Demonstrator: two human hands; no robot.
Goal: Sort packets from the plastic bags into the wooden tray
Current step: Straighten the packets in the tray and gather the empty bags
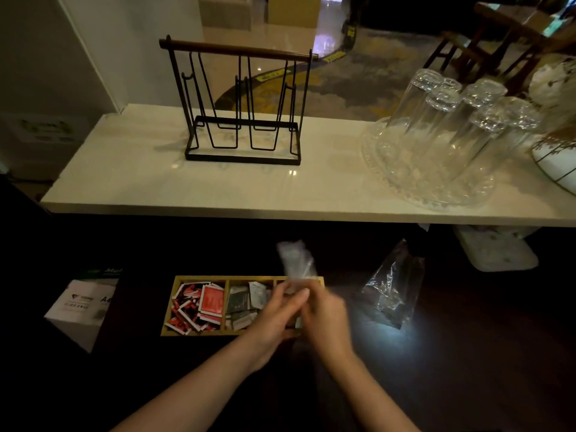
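Observation:
A wooden tray (199, 278) with three compartments lies on the dark counter. Red and white packets (199, 305) fill its left compartment, grey and white packets (246, 302) fill the middle one, and my hands hide most of the right one. Both hands meet above the right compartment and hold a small clear plastic bag (296, 260) upright between them. My left hand (277, 313) pinches the bag's lower edge. My right hand (325, 319) grips it from the right and is blurred. A second clear plastic bag (396, 285) with dark contents stands to the right of the tray.
A white box (78, 310) sits left of the tray. Behind it runs a raised white shelf (187, 188) carrying a black wire rack (243, 104), upturned glasses on a clear glass platter (436, 194), and a white vase (558, 163) at the far right.

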